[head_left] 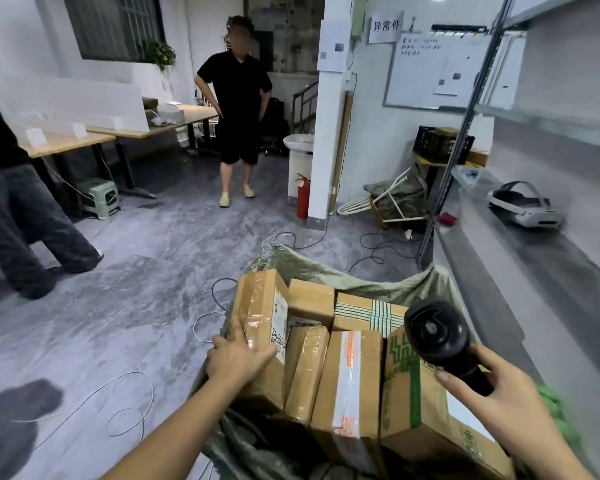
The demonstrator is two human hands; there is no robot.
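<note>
From my end, the green woven sack [326,271] sits low in the middle of the view, mouth open and packed with cardboard boxes. My left hand [236,358] rests on the tall labelled box [257,306] at the sack's left edge. Its fingers [267,351] lie nearly straight across the face next to the white label, and the thumb is spread up the neighbouring face, so the hand spans the box's corner without curling round it. That box stands upright and rises above the others.

My right hand [492,400] hangs over the right side of the sack, its fingers wrapped round the handle of a black scanner [437,336]. The scanner's head is tipped up, and I cannot tell which box it is aimed at. Directly under it stands a box with green print [406,393]. To that box's left is one sealed with orange-lettered tape [350,386]. A box bound in green striped tape [368,311] lies at the far side of the sack.

Thin cables [201,327] loop on the floor just left of the sack. Beyond it, a red fire extinguisher [302,199] stands by a white pillar, and a person in black [236,98] stands farther back. To the sack's right, a shelf carries a white headset [523,209].
</note>
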